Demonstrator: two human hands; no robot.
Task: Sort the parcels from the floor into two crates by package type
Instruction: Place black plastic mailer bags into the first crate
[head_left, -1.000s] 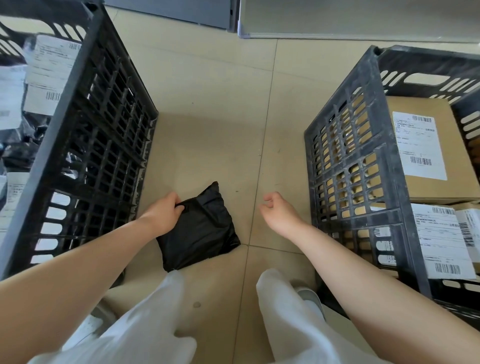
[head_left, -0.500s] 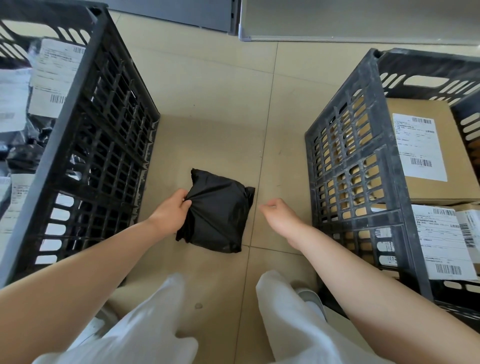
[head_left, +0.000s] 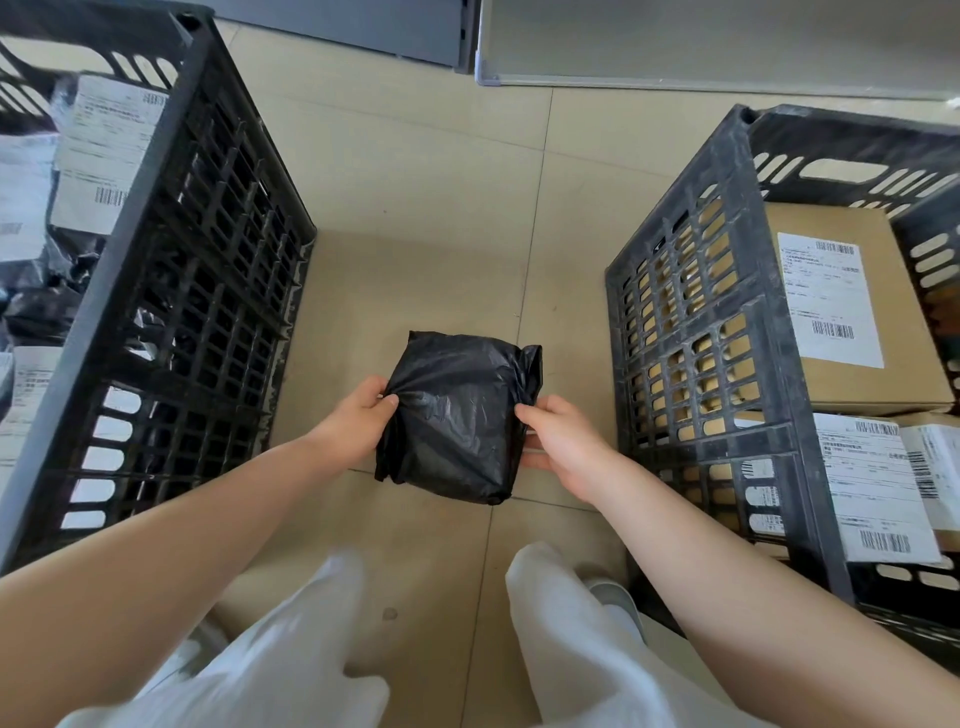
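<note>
Both hands are on the black bag parcel, held up between the two crates, above the floor. The left hand pinches its left edge, thumb on top and fingers curled under the crumpled plastic. The right hand grips the right edge, thumb on the upper face, fingers tucked beneath.

Underfoot, the floor is pale beige tile with thin grout lines crossing it, one seam running straight down under the parcel. A small dark spot sits on the tile between the person's knees. White trousers fill the bottom of the view.

On the left, a black slatted crate stands on the tile, and inside it lie black plastic bags carrying white shipping labels. On the right, the second black crate, its rim dusty grey, holds cardboard boxes, each with a white barcode label; the brown card shows through the wall slots.

At the far edge of the room, a dark grey panel meets the floor, and beside it a lighter grey board with a pale metal frame runs off to the right.
</note>
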